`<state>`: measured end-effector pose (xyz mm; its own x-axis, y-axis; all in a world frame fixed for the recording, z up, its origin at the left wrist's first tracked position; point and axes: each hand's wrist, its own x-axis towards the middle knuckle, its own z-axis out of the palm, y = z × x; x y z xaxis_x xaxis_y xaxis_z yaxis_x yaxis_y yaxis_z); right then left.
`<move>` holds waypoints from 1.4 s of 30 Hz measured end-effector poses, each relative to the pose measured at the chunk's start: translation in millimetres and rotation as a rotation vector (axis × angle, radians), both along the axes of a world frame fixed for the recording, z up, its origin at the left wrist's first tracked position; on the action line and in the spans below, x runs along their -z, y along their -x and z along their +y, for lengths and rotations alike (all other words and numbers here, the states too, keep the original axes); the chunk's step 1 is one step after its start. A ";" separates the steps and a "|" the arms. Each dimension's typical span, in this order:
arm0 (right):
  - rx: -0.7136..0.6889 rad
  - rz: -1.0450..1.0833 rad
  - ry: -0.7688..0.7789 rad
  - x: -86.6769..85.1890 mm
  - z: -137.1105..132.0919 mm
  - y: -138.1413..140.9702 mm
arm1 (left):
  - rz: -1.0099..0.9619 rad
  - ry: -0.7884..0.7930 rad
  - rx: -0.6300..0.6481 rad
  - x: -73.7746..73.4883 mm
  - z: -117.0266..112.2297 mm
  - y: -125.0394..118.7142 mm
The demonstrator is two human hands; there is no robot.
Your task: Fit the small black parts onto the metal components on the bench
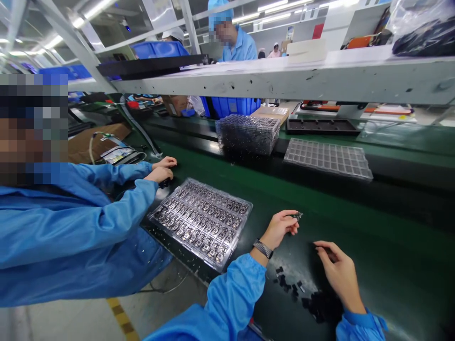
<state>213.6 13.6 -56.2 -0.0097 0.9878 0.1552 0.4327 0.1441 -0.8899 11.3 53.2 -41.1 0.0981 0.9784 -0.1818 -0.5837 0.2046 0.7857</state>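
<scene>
My left hand point(279, 230), with a dark woven band on the wrist, pinches a small circuit board point(299, 217) above the green work surface. To its right, my right hand point(337, 270) has thumb and forefinger close together, with a tiny dark piece at the tips, partly hidden. Below and between my hands lie loose black pieces point(284, 283), which thicken into a dark pile point(318, 305) beside my right wrist. Left of my left hand rests a clear plastic tray point(245, 207) holding rows of small circuit boards point(209, 215).
Across the bench stand a stack of clear trays point(247, 135) and a single compartment tray point(329, 158). A black tray point(322, 126) lies behind them. A white shelf point(284, 78) spans above. At left, a co-worker's hands point(161, 171) work close to the filled tray.
</scene>
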 end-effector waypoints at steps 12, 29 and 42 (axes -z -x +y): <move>0.012 0.067 0.098 0.4 -1.6 -1.8 | -0.002 -0.016 0.003 5.7 0.6 0.0; -0.005 0.284 0.119 -17.0 -4.8 8.0 | 0.123 -0.038 0.037 -8.6 -4.1 0.7; -0.028 0.587 0.196 -37.3 -1.8 -0.9 | 0.377 -0.221 0.365 -19.1 -20.1 -19.7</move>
